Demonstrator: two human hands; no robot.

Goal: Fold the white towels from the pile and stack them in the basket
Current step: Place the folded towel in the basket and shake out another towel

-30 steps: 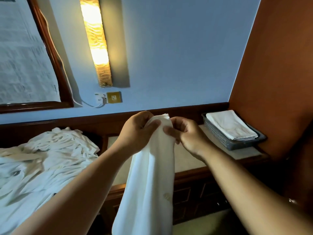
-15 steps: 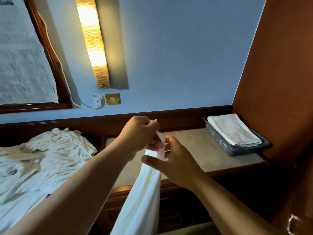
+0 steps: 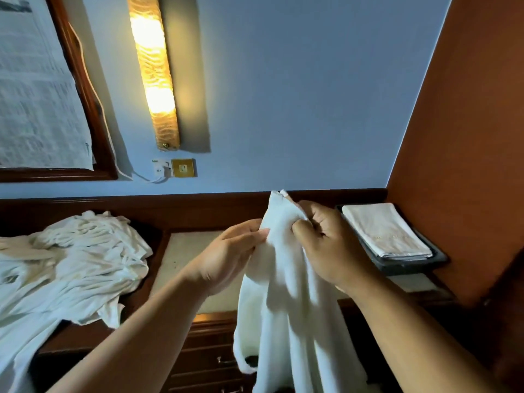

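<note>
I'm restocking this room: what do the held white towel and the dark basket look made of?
The held white towel: soft matte cloth, probably cotton; it drapes in loose folds. The dark rectangular basket: likely plastic, smooth dull rim, unconfirmed.

One view is recorded, from a head-worn wide-angle camera. It is aimed forward and somewhat down, toward a blue wall (image 3: 283, 109) and a counter top (image 3: 184, 251). Verticals are splayed outward toward the top of the frame. Both forearms are seen entering from the bottom edge. The left hand (image 3: 226, 259) and right hand (image 3: 331, 245) are framed near centre, close to the lens, with the hanging towel (image 3: 283, 307) filling lower centre. The towel pile (image 3: 71, 259) is cut by the left edge. The basket (image 3: 411, 265) is framed mid right, farther off.
</note>
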